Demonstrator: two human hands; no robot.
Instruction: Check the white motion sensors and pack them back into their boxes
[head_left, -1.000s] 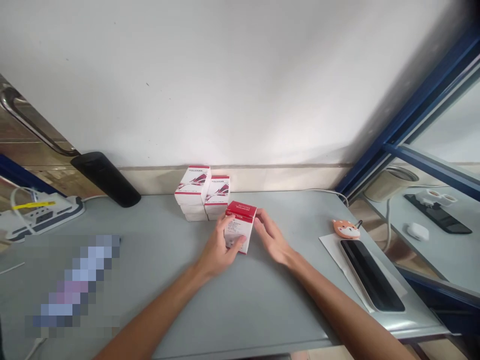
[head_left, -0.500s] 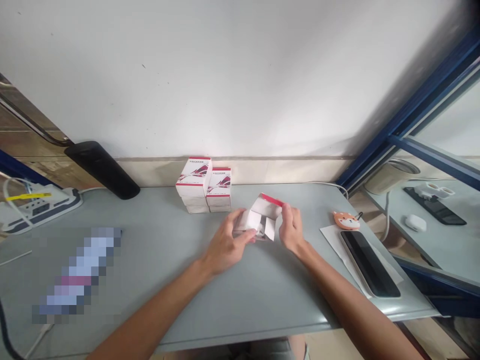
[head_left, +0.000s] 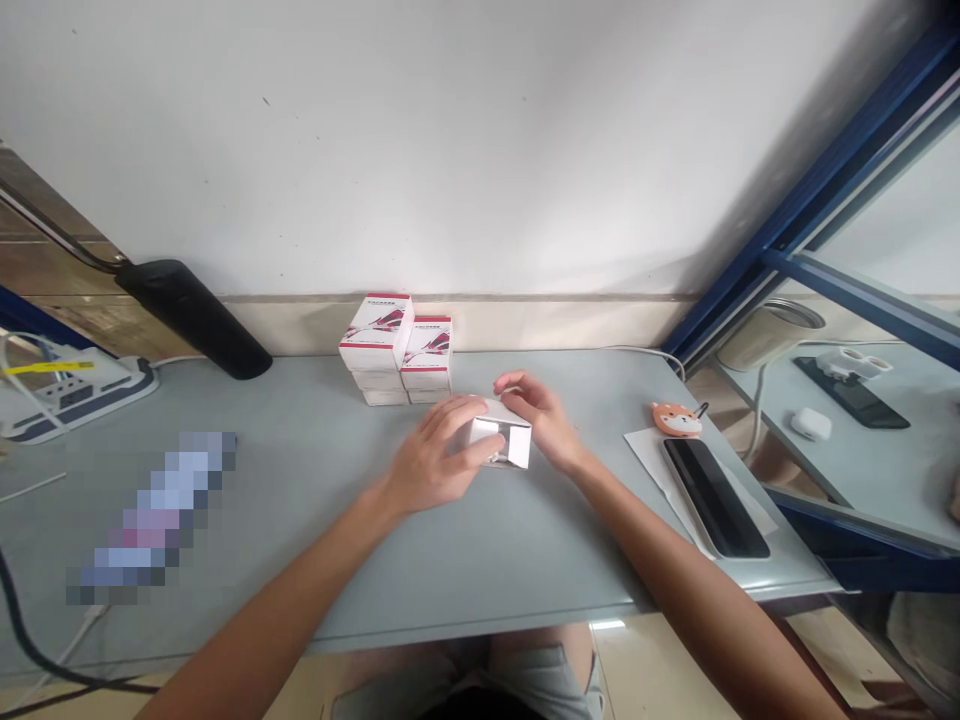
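A small white cardboard box point(head_left: 519, 447) is held just above the desk, with its open end towards me and a white side flap visible. My left hand point(head_left: 439, 455) is closed round its left side, fingers over the top and thumb at the opening. Something white shows inside, too small to name. My right hand point(head_left: 544, 420) is curled against the box's upper right edge, its thumb near the corner; part of its grip is hidden. Behind the hands, against the wall, stand several stacked white boxes point(head_left: 375, 330) with red edges and printed tops.
On the grey desk point(head_left: 420, 570) at right lie a dark phone point(head_left: 716, 497), white paper point(head_left: 645, 455) and an orange animal-faced case point(head_left: 676, 420). At left are a black cylindrical object point(head_left: 196, 318), a power strip point(head_left: 82, 400) and a blurred-out device point(head_left: 154, 520). A blue-framed mirror point(head_left: 810, 280) borders the right.
The raised, red-edged lid flap no longer stands up in view. My right hand has moved from pinching that flap to the box's upper right side. The camera view has shifted slightly.
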